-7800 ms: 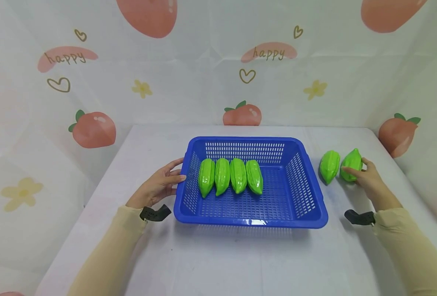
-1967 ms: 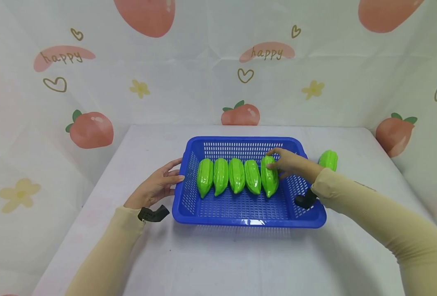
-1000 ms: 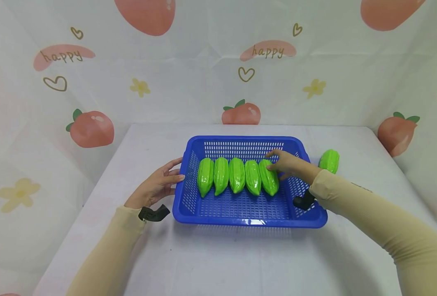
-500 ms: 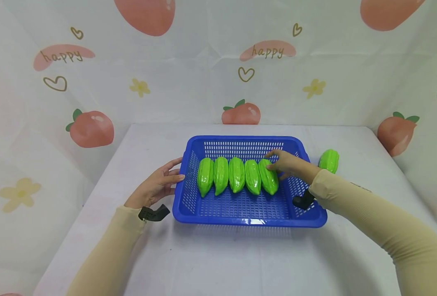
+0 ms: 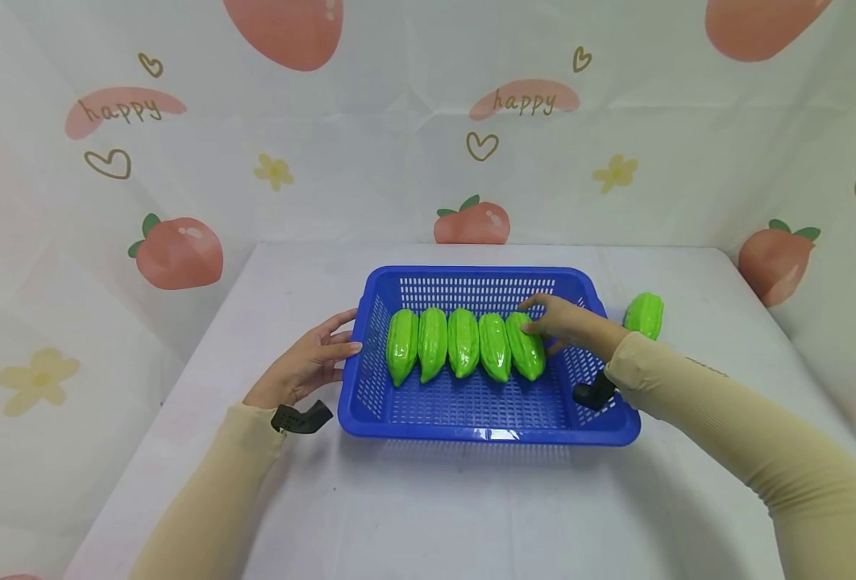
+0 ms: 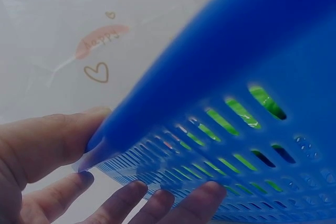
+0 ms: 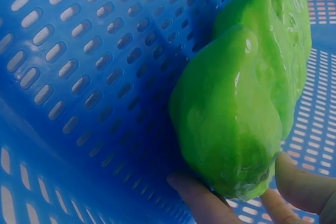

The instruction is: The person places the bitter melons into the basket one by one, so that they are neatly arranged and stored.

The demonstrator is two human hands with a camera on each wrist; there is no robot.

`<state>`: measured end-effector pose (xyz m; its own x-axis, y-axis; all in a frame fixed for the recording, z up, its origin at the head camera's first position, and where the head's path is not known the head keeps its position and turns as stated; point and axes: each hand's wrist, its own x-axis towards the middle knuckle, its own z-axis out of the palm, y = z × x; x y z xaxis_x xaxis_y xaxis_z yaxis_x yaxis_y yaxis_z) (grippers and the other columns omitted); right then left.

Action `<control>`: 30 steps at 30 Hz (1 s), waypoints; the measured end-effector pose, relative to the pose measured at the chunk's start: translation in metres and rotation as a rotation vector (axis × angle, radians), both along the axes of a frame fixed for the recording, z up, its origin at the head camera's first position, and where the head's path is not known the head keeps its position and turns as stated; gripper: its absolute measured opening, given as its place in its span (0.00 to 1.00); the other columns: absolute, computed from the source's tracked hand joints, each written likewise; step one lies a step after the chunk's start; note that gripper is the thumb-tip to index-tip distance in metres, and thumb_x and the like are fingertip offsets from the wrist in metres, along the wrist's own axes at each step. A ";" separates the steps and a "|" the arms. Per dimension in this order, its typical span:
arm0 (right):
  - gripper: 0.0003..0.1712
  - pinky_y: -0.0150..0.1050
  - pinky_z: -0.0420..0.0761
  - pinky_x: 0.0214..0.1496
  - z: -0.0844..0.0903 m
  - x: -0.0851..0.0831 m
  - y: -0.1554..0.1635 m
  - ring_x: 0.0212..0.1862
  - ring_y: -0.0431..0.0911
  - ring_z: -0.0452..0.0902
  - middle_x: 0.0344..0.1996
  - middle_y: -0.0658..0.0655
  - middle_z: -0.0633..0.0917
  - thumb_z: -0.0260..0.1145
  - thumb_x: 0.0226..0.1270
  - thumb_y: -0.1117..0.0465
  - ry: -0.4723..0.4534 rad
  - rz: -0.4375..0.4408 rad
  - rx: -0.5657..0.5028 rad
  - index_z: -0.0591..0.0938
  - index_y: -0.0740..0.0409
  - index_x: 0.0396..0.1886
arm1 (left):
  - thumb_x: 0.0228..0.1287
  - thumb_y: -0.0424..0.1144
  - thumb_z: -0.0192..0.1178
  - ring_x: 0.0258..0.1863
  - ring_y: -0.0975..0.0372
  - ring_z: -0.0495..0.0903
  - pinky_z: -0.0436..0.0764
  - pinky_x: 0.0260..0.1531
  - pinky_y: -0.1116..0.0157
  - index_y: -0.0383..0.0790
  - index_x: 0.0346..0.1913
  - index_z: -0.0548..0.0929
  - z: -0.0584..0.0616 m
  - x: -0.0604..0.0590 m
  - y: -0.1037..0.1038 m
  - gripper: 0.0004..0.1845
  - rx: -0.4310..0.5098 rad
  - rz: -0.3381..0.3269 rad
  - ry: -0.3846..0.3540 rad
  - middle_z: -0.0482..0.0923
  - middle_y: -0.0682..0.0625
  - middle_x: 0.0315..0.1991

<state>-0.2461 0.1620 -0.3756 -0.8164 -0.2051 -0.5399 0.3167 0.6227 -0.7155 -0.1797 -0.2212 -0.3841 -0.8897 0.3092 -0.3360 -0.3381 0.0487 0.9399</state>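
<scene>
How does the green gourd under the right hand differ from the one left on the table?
The gourd in the basket lies inside the blue basket, last in a row of five; the gourd on the table sits alone outside the right wall. The right hand holds the first; nothing touches the second. Both are glossy green and ridged.

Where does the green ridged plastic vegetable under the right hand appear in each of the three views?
Head: the green ridged plastic vegetable is fifth and rightmost in the row, centre of picture.
Left wrist: cannot be singled out; only green glimpses show through the slots.
Right wrist: fills the right half, fingertips touching it.
Shared landmark: the blue slotted plastic basket.
</scene>
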 end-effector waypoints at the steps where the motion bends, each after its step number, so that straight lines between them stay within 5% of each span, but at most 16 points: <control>1: 0.32 0.57 0.81 0.52 0.000 0.000 0.000 0.64 0.69 0.66 0.66 0.75 0.63 0.56 0.72 0.66 0.002 0.000 0.004 0.59 0.59 0.73 | 0.66 0.35 0.61 0.41 0.59 0.85 0.85 0.45 0.58 0.52 0.77 0.51 0.000 0.000 0.000 0.42 0.000 0.001 0.000 0.66 0.37 0.67; 18: 0.34 0.58 0.80 0.53 0.002 0.001 0.005 0.65 0.69 0.65 0.66 0.76 0.63 0.57 0.71 0.66 -0.005 -0.004 -0.051 0.57 0.60 0.74 | 0.66 0.35 0.61 0.41 0.59 0.85 0.85 0.45 0.58 0.51 0.77 0.50 0.000 0.000 0.001 0.42 0.000 -0.001 0.000 0.66 0.37 0.67; 30: 0.36 0.62 0.72 0.61 0.031 0.006 0.017 0.67 0.71 0.61 0.64 0.79 0.62 0.55 0.73 0.67 0.118 0.063 -0.154 0.51 0.66 0.74 | 0.67 0.36 0.60 0.41 0.59 0.85 0.84 0.46 0.58 0.51 0.77 0.50 0.002 0.001 0.001 0.42 -0.013 -0.007 0.004 0.66 0.37 0.67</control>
